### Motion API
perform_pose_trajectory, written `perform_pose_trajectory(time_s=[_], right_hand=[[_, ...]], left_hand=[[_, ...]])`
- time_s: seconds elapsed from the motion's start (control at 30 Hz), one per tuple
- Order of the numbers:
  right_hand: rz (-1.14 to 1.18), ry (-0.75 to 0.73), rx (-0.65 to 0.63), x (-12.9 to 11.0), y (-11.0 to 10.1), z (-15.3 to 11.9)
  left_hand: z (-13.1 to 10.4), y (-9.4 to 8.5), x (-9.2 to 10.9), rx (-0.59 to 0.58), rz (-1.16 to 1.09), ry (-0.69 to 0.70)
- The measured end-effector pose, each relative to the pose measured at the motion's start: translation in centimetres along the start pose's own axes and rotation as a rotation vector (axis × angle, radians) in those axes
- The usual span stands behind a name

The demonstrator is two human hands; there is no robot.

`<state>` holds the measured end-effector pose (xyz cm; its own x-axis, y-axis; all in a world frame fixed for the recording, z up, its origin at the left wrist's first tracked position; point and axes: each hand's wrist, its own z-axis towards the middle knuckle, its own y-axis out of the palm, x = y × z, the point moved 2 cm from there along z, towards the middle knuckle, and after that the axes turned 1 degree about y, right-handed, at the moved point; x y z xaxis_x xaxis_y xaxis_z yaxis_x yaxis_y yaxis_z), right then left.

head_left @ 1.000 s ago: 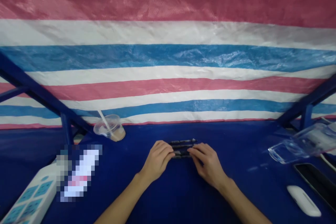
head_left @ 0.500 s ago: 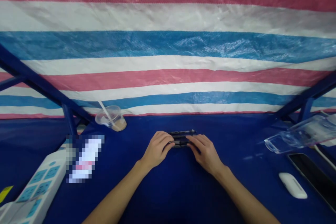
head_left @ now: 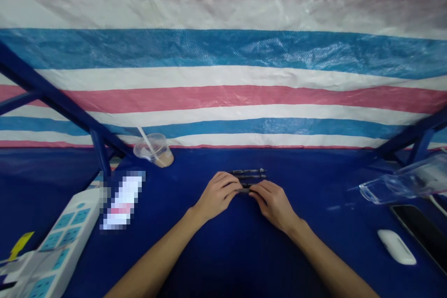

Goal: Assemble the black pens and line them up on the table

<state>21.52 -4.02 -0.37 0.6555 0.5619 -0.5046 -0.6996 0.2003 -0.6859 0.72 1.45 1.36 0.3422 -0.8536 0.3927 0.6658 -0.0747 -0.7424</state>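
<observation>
Several dark pens lie side by side, running left to right, on the blue tabletop in front of me. My left hand [head_left: 220,194] has its thumb and fingers closed at the left end of the nearest pen [head_left: 244,191]. At that pen's right end, my right hand [head_left: 275,205] pinches with thumb and fingertips. Both pen ends are hidden by my fingers. Another dark pen shows partly just behind it. Farther back, two pens, the far one [head_left: 248,171] and a second one [head_left: 252,177], lie parallel, their left ends partly behind my left fingers.
A plastic cup with a straw [head_left: 159,152] tilts at back left. A power strip [head_left: 66,237] and a blurred bright rectangle [head_left: 124,202] lie left. Right are a clear plastic container [head_left: 387,187], a phone [head_left: 419,233] and a white case [head_left: 396,247]. Striped sheeting [head_left: 223,46] hangs behind.
My hands have drawn slightly nearer to me relative to the far pens, with the nearest pen between them. The two far pens now show more clearly. The whole view has shifted a little.
</observation>
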Motion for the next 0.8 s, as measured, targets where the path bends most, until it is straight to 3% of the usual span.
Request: perform_pose_trajectory(time_s=[0.3,0.63,0.8], right_hand=[[-0.035,-0.002,0.036,0.50,0.38,-0.27],[-0.122,-0.009,-0.044,0.31,-0.33,-0.01],[-0.020,0.022,0.011,0.61,-0.34,-0.11]], left_hand=[[0.26,-0.24,-0.14,-0.088,0.036,-0.081],[0.15,-0.03,-0.24,0.045,0.002,-0.010],[0.08,-0.07,-0.20,0.046,0.004,-0.001]])
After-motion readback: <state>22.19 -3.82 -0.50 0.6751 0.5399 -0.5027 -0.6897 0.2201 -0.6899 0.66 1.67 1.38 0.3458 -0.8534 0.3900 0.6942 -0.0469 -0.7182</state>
